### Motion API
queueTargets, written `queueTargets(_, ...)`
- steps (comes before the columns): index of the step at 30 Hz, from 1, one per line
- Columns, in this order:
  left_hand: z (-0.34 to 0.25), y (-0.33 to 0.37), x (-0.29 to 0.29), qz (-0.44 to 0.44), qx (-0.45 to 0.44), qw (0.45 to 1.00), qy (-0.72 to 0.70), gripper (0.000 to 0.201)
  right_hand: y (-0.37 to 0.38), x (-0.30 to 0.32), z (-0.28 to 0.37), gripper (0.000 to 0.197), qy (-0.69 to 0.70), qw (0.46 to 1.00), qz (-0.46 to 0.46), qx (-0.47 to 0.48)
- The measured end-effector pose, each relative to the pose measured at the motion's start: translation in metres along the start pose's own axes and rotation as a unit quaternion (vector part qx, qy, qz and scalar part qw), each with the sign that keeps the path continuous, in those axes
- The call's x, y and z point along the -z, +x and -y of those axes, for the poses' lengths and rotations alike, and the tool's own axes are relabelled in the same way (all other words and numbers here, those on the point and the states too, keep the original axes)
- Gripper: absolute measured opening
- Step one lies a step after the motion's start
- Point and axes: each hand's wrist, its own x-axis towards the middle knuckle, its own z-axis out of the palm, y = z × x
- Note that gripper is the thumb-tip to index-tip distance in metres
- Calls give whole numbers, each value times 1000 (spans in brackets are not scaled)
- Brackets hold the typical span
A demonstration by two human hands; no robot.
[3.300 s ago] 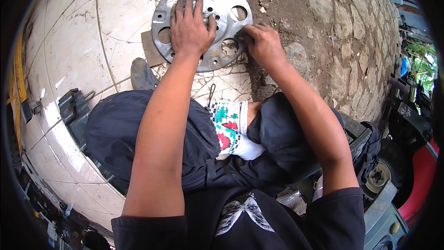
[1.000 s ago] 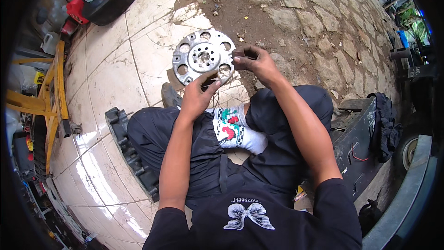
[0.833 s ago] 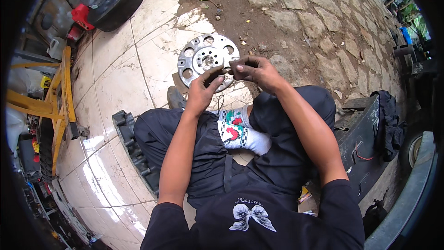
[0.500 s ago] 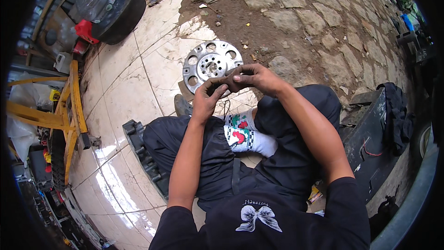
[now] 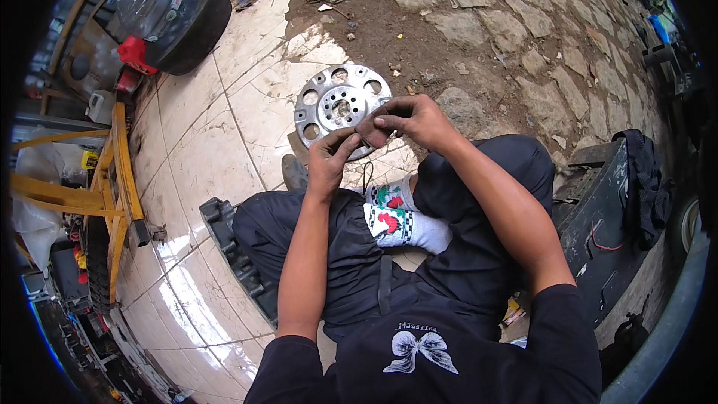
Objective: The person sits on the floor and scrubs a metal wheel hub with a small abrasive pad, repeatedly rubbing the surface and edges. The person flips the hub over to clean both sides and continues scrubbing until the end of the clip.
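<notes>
Your hands [image 5: 426,121] hide some of the round metal plate [image 5: 323,90] and the little brown piece [image 5: 374,135]. The letters [image 5: 416,326] on your shirt [image 5: 464,370] are too small to read.

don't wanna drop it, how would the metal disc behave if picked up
The metal disc is probably stiff and fairly heavy, since it looks like bare metal, though its holes save some weight. Lying flat, it seems unlikely to tip, but its round rim might roll if stood up.
</notes>
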Motion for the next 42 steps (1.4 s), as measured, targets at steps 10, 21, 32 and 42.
queueTargets(10,-15,-1,-11,7,-9,1000,-7,36,8,-6,-24,30,1,996,-55,67)
queueTargets(21,-7,-1,-7,-1,-18,1000,-15,33,1,-5,-6,50,1,999,51,17)
queueTargets(32,1,1,-5,-77,-76,991,79,25,-4,-12,1,64,-120,988,55,79)
queueTargets(42,-7,0,-17,-118,-126,949,264,30,0,-14,-2,45,-212,970,-10,122)
